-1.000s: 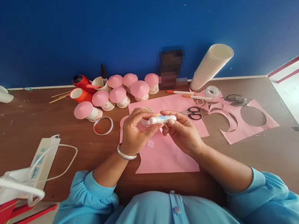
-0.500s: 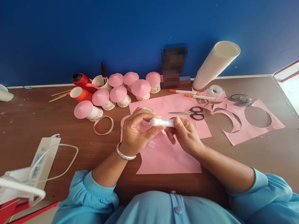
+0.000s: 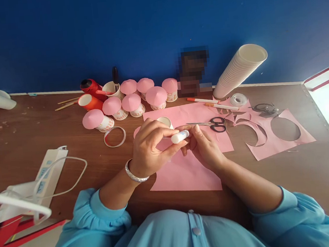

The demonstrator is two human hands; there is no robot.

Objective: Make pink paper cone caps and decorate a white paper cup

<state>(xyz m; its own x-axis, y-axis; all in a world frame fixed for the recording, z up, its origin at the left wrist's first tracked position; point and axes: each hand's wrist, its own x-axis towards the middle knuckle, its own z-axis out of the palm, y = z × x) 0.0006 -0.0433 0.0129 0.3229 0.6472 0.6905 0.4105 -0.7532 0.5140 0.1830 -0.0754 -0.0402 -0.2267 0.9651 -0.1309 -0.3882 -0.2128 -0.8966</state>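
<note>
Both hands meet over a pink paper sheet (image 3: 186,172) on the brown table (image 3: 37,132). My left hand (image 3: 149,150) pinches a small white glue stick (image 3: 179,136) with a blue label, fingers closed on its left end. My right hand (image 3: 203,147) grips the stick's right end, fingers curled. A small white paper cup (image 3: 164,122) stands just behind my left hand. Black-handled scissors (image 3: 214,124) lie on the pink sheet to the right of my hands.
Several pink-capped paper cups (image 3: 130,99) cluster at the back. A leaning stack of white cups (image 3: 238,71), a tape roll (image 3: 238,99), two pens (image 3: 209,101) and cut pink scraps (image 3: 270,132) lie right. A clear ring (image 3: 115,136) and a power strip (image 3: 45,173) sit left.
The glue stick has tilted and dropped lower; more of it is now hidden in my right hand. Both hands have stayed over the pink sheet.
</note>
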